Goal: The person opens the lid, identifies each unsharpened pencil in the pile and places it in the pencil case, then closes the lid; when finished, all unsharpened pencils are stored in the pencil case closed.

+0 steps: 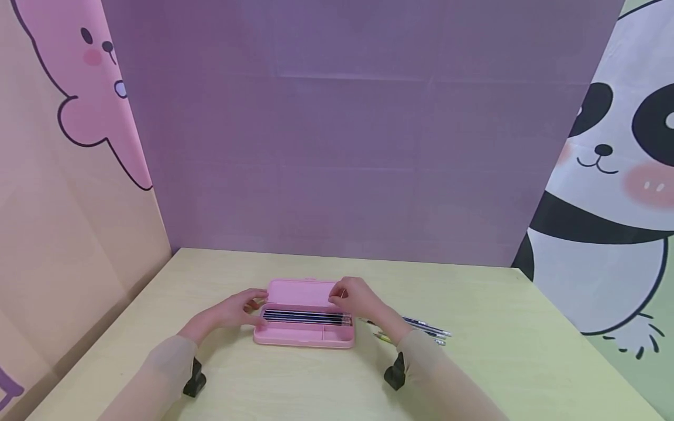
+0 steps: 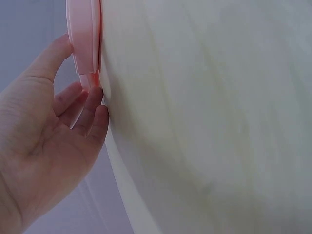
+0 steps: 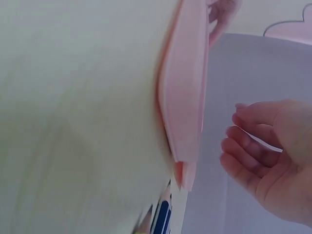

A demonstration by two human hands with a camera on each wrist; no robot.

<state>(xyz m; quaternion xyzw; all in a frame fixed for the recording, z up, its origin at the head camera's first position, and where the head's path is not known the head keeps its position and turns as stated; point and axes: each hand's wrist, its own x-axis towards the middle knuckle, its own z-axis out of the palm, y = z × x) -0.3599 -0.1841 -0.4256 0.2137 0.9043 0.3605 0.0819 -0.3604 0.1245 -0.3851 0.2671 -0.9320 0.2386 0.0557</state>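
A pink pencil case lies with its lid folded back, away from the person. Several dark striped pencils fill its long rear compartment side by side. My left hand holds the case's left end, thumb at the side wall and bent fingers by the lid; the left wrist view shows the thumb on the pink plastic. Over the right part of the lid hovers my right hand, fingers loosely bent. In the right wrist view that hand has nothing between its fingers and is apart from the case.
Several loose pencils lie on the table right of the case, partly behind the right forearm; a yellow-green one is among them. The pale wooden table ends at a purple backdrop. Both wrists carry black camera mounts.
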